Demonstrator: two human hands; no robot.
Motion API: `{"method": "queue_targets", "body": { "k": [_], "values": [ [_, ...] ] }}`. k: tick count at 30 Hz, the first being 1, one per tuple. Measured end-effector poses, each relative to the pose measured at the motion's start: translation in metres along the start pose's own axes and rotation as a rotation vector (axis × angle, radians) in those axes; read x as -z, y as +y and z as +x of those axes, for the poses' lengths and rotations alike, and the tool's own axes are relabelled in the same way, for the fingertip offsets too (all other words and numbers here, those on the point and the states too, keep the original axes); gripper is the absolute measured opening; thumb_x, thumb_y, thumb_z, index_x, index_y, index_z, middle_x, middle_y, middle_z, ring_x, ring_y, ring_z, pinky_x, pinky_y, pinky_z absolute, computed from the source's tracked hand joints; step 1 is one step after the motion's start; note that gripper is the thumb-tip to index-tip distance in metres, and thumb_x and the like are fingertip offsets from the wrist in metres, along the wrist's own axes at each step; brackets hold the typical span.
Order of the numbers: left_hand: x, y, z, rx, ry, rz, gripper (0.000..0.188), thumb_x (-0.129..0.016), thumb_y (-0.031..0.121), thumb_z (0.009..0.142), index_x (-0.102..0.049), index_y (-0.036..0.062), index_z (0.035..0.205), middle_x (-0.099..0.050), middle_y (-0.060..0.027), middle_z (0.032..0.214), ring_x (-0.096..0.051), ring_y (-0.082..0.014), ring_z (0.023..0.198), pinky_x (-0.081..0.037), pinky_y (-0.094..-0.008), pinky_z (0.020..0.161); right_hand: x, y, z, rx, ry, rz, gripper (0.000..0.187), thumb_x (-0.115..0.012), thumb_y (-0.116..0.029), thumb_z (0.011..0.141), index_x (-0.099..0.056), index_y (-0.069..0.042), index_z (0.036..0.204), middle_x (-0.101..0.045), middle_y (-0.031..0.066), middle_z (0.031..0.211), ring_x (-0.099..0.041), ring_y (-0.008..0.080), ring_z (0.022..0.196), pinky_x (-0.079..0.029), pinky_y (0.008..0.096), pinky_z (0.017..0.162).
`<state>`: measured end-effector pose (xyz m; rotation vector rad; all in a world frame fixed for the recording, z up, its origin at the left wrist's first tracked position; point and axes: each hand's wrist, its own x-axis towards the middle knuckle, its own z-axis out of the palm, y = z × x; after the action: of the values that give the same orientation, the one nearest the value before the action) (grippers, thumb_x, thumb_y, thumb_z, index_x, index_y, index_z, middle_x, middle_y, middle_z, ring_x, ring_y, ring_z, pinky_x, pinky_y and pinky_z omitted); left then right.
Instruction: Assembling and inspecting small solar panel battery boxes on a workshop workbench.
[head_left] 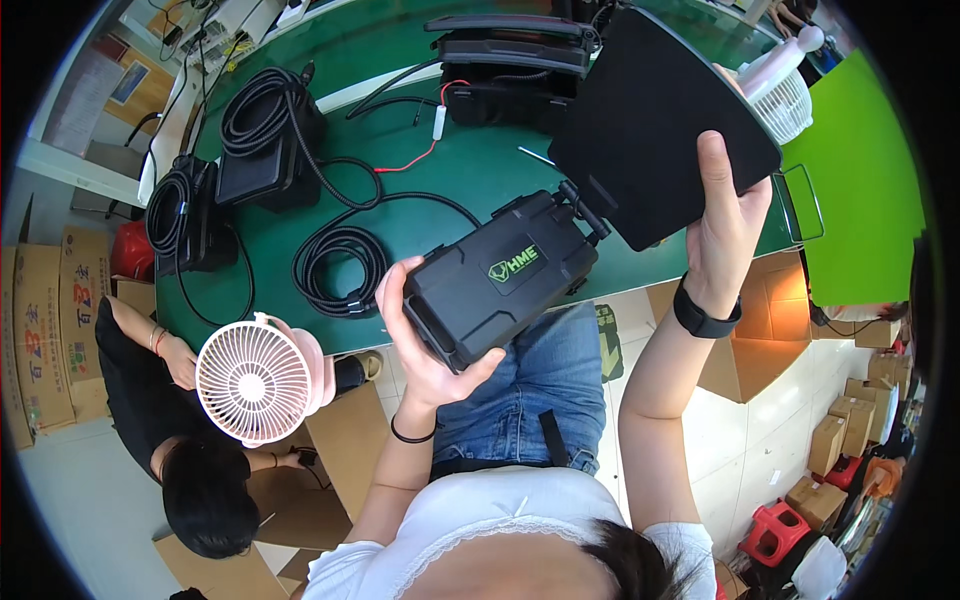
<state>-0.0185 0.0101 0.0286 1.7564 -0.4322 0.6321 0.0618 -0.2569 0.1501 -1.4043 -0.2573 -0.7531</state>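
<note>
Below the table's near edge and partly over it, my left hand (pixel 415 350) grips the near left end of a black plastic box (pixel 470 310) with a green emblem on its face. A wide, flat black panel (pixel 650 120) stands up beyond the box, joined to it by a hinge-like bracket (pixel 585 210). My right hand (pixel 730 220) clasps the panel's right edge, thumb across its face and the other fingers hidden behind it. Left of the box lies a coiled black cable (pixel 340 275) on the table.
Black boxes (pixel 265 175) with coiled cables stand left on the green table (pixel 465 170). Black cases (pixel 515 60) and a red wire (pixel 410 162) are farther back. A pink fan (pixel 255 385) is at the near edge, a white fan (pixel 785 105) far right. Another person (pixel 205 490) bends down at left.
</note>
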Motion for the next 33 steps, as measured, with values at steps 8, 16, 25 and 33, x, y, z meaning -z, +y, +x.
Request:
{"method": "queue_targets", "body": {
  "k": [8,16,25,33],
  "values": [
    [0.007,-0.005,0.008,-0.002,-0.015,0.003,0.119,-0.092,0.032,0.058,-0.026,-0.0073,0.149,-0.044,-0.0224,0.137,-0.049,-0.0343,0.123,-0.040,-0.0428,0.105,0.007,0.004,0.005,0.010,-0.032,0.043,0.043,-0.078,-0.025,0.089,-0.065,-0.001,0.122,-0.070,0.0101,0.109,-0.067,0.0159,0.099,-0.052,0.0288,0.090],
    [0.020,-0.025,0.021,-0.016,-0.117,-0.051,0.125,-0.093,0.026,0.058,-0.015,-0.0010,0.153,-0.038,-0.0213,0.141,-0.045,-0.0321,0.129,-0.037,-0.0429,0.109,-0.029,-0.008,0.006,0.051,-0.195,0.044,0.040,-0.073,-0.018,0.093,-0.062,0.000,0.126,-0.069,0.0052,0.106,-0.064,0.0115,0.094,-0.051,0.0244,0.086],
    [0.003,-0.005,0.013,0.050,-0.036,0.029,0.104,-0.094,0.029,0.059,-0.032,0.0049,0.139,-0.040,-0.0234,0.134,-0.045,-0.0360,0.125,-0.038,-0.0484,0.106,-0.054,0.022,-0.011,0.021,-0.150,-0.241,0.037,-0.081,-0.007,0.083,-0.060,0.002,0.113,-0.071,0.0068,0.099,-0.065,0.0120,0.088,-0.052,0.0254,0.078],
    [-0.043,0.029,-0.004,0.023,0.108,0.186,0.081,-0.093,0.019,0.061,-0.041,0.0106,0.122,-0.032,-0.0215,0.136,-0.035,-0.0443,0.131,-0.034,-0.0547,0.108,-0.065,0.032,-0.027,0.200,0.189,-0.245,0.038,-0.079,-0.003,0.084,-0.058,0.003,0.115,-0.069,0.0108,0.106,-0.067,0.0158,0.093,-0.052,0.0271,0.085]
  ]
}}
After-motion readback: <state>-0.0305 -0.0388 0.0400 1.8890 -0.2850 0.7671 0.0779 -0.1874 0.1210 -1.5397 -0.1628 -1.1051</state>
